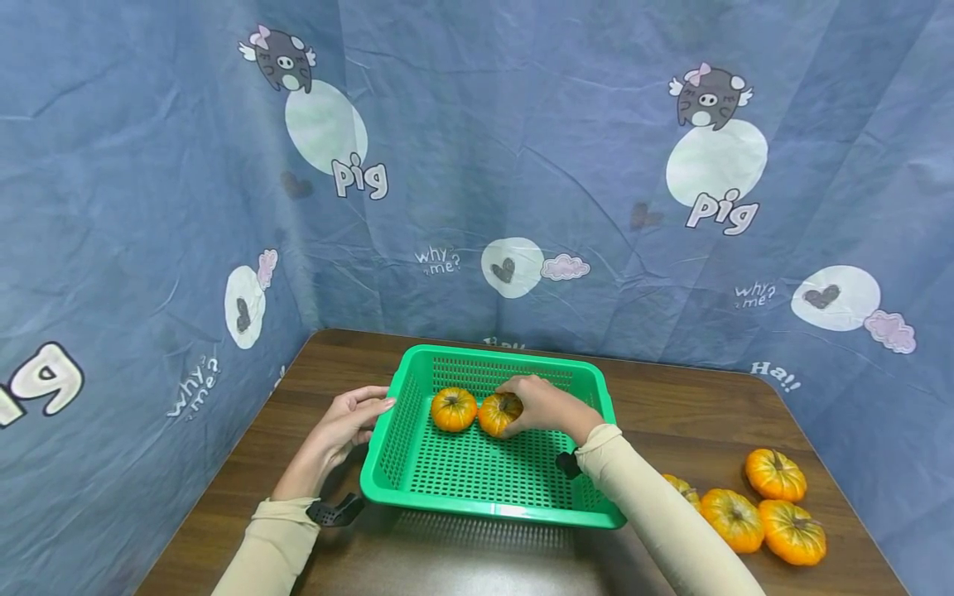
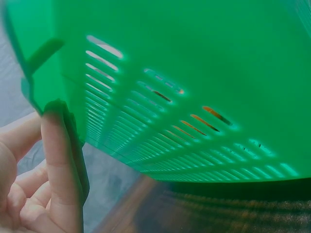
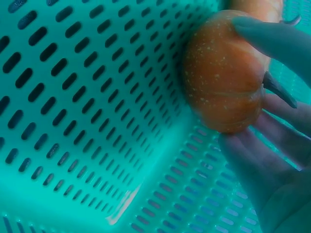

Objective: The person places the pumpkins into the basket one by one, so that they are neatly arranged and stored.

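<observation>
A green perforated plastic basket (image 1: 492, 515) stands on the wooden table. At its left side my left hand (image 1: 349, 424) holds the rim, thumb and fingers on the edge; the left wrist view shows the fingers (image 2: 60, 160) against the basket's outer wall (image 2: 160, 29). My right hand (image 1: 547, 406) reaches inside and grips a small orange pumpkin (image 1: 493, 416) between thumb and fingers. Seen from the right wrist, that pumpkin (image 3: 223, 73) is close to the slotted basket wall, its dark stem toward the palm. Another pumpkin (image 1: 454, 410) sits beside it on the left.
Several more orange pumpkins (image 1: 775, 475) lie on the table (image 1: 686, 406) to the right of the basket, one partly hidden by the right sleeve (image 1: 663, 505). A blue printed cloth (image 1: 462, 124) hangs behind and to the sides of the table.
</observation>
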`<act>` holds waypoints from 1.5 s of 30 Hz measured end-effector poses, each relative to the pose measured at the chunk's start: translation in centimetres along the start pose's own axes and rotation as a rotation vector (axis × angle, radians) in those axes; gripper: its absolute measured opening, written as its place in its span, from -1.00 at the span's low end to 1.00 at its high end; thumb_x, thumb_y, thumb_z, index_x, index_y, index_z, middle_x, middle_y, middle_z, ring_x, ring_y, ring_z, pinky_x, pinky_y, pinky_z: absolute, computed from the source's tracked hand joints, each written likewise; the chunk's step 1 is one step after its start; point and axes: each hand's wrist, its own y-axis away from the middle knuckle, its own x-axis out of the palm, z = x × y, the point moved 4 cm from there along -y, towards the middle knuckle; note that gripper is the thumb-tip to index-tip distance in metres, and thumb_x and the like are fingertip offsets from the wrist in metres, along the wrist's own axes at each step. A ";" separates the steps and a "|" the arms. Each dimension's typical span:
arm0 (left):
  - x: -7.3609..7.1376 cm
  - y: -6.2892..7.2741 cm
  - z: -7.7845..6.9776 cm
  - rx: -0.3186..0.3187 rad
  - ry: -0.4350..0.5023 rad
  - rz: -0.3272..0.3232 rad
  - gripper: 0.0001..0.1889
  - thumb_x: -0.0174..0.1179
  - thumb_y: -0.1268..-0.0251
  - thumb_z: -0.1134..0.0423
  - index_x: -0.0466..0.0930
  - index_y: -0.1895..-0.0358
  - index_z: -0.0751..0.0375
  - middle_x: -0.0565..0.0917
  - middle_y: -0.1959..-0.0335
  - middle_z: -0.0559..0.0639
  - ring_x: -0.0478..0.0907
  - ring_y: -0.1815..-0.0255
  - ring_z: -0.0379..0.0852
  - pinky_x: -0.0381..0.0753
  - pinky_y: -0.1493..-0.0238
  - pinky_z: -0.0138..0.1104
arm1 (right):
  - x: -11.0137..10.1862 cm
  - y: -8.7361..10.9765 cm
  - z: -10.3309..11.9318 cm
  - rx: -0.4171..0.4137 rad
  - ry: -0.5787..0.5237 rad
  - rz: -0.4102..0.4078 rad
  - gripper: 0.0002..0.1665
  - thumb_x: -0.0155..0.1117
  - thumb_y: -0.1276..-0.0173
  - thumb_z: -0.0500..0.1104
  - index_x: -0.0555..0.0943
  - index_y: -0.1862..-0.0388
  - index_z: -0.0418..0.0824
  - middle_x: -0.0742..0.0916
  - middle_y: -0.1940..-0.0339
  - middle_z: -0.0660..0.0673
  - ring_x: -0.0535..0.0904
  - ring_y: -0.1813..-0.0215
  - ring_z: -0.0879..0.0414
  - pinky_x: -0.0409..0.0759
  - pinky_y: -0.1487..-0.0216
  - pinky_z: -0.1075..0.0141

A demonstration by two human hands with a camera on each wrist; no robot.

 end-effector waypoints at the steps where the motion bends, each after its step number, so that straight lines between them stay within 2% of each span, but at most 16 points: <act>1: 0.0 0.0 0.0 0.002 0.000 0.002 -0.43 0.27 -0.51 0.17 0.36 -0.43 0.35 0.79 0.24 -0.25 0.76 0.30 -0.30 0.75 0.36 -0.45 | 0.0 0.0 0.0 0.003 0.000 -0.001 -0.18 0.67 -0.16 -0.01 0.58 -0.37 -0.25 0.69 -0.31 -0.20 0.60 -0.30 -0.11 0.57 -0.37 -0.05; 11: -0.4 -0.4 0.4 0.011 -0.002 0.016 -0.42 0.27 -0.51 0.17 0.35 -0.44 0.36 0.79 0.24 -0.26 0.75 0.31 -0.31 0.74 0.37 -0.46 | 0.3 0.1 -0.1 0.026 0.017 -0.008 -0.16 0.67 -0.15 -0.01 0.58 -0.38 -0.22 0.66 -0.36 -0.20 0.56 -0.38 -0.14 0.52 -0.45 -0.08; 18: -0.6 -0.6 0.5 0.024 0.003 0.030 -0.42 0.26 -0.51 0.17 0.34 -0.45 0.36 0.79 0.23 -0.26 0.76 0.29 -0.31 0.76 0.35 -0.45 | 0.1 0.2 -0.6 0.059 0.008 -0.017 -0.15 0.67 -0.15 0.03 0.58 -0.40 -0.15 0.63 -0.42 -0.16 0.46 -0.49 -0.18 0.36 -0.57 -0.15; 23: -0.6 -0.6 0.5 0.030 0.003 0.036 -0.42 0.26 -0.52 0.17 0.34 -0.45 0.36 0.79 0.23 -0.25 0.76 0.28 -0.29 0.77 0.31 -0.42 | -0.2 0.5 -0.7 0.055 0.023 -0.021 -0.16 0.66 -0.16 0.04 0.58 -0.40 -0.15 0.63 -0.42 -0.16 0.45 -0.50 -0.18 0.45 -0.52 -0.12; 28: -0.6 -0.6 0.6 0.029 0.014 0.033 -0.41 0.27 -0.51 0.18 0.33 -0.45 0.36 0.80 0.22 -0.24 0.77 0.28 -0.29 0.77 0.32 -0.43 | -0.6 0.9 -0.7 0.047 0.033 -0.024 -0.19 0.65 -0.18 0.03 0.59 -0.38 -0.18 0.64 -0.41 -0.19 0.44 -0.50 -0.22 0.43 -0.51 -0.17; 37: -0.6 -0.8 0.6 0.034 0.003 0.032 -0.42 0.26 -0.52 0.17 0.34 -0.44 0.35 0.80 0.21 -0.25 0.77 0.28 -0.29 0.78 0.32 -0.42 | -1.7 2.0 -0.8 0.058 0.037 -0.047 -0.20 0.63 -0.20 -0.02 0.57 -0.41 -0.15 0.62 -0.43 -0.19 0.47 -0.49 -0.16 0.53 -0.44 -0.09; 45: -0.7 -0.8 0.8 0.034 -0.011 0.026 -0.40 0.26 -0.52 0.16 0.32 -0.46 0.37 0.79 0.20 -0.26 0.76 0.30 -0.31 0.76 0.34 -0.44 | -3.1 3.4 -0.7 0.023 0.043 -0.083 -0.19 0.63 -0.21 -0.02 0.56 -0.41 -0.20 0.62 -0.42 -0.20 0.53 -0.44 -0.16 0.60 -0.36 -0.06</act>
